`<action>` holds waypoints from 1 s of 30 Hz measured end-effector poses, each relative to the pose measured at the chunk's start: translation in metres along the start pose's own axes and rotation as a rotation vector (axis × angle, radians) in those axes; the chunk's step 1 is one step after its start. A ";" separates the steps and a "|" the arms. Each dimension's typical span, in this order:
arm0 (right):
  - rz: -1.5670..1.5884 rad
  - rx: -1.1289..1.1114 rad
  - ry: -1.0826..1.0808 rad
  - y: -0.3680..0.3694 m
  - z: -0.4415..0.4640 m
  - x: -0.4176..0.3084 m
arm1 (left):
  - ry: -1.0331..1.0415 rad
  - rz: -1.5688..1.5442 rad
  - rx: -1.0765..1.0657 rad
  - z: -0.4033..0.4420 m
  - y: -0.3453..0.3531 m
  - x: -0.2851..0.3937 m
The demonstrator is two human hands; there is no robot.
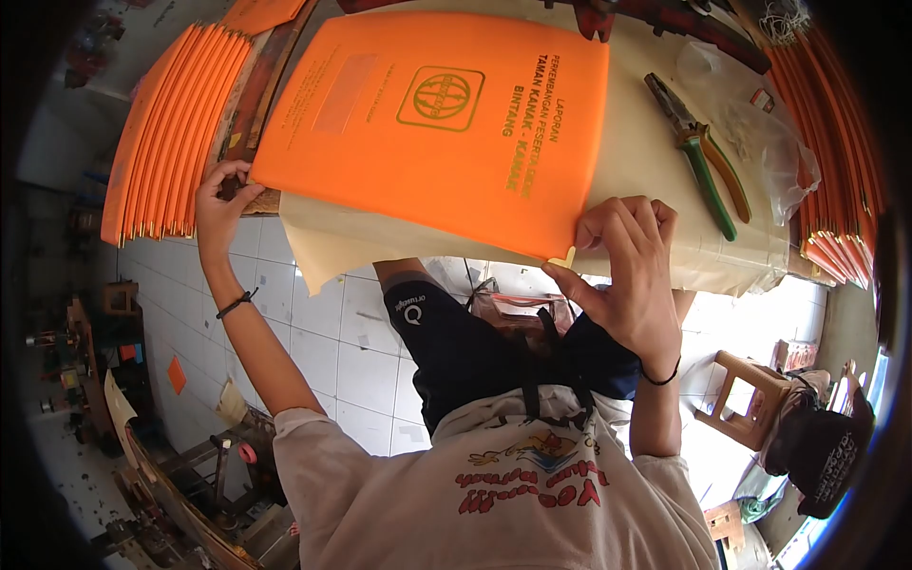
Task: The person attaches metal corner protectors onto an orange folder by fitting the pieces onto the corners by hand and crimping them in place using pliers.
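Note:
An orange folder with gold and dark print lies on the paper-covered bench in front of me. My left hand pinches its near left corner between thumb and fingers. At the near right corner sits a small gold metal corner piece. My right hand grips around that corner, thumb below and bent fingers above; the exact contact is partly hidden. Combination pliers with green and yellow handles lie to the right of the folder, jaws pointing away.
Stacked orange folders with gold corners stand at the left, and more folders at the right. A clear plastic bag lies beside the pliers. Brown paper overhangs the bench edge. A dark red metal tool is at the back.

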State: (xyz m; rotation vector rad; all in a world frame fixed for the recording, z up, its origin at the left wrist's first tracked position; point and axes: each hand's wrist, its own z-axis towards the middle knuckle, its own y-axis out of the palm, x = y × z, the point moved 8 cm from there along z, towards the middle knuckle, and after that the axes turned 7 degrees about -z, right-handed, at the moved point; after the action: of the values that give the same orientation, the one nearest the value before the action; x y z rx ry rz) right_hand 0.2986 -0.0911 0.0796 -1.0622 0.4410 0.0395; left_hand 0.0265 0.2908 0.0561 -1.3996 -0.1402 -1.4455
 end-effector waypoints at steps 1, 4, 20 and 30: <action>-0.003 0.001 0.001 0.000 0.000 0.000 | -0.007 -0.003 -0.003 0.000 0.000 0.000; -0.009 0.000 0.003 0.001 -0.001 -0.001 | -0.019 -0.005 -0.007 -0.001 -0.001 -0.001; 0.048 0.337 -0.027 -0.005 -0.018 0.005 | -0.007 -0.044 0.048 -0.001 -0.003 -0.007; -0.003 0.361 0.002 -0.003 -0.022 0.000 | 0.172 0.144 0.108 -0.005 0.000 0.016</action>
State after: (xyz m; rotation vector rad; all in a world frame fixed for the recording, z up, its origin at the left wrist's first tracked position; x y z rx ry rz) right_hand 0.2918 -0.1114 0.0731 -0.7079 0.4296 -0.0429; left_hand 0.0274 0.2782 0.0673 -1.1690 -0.0068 -1.4096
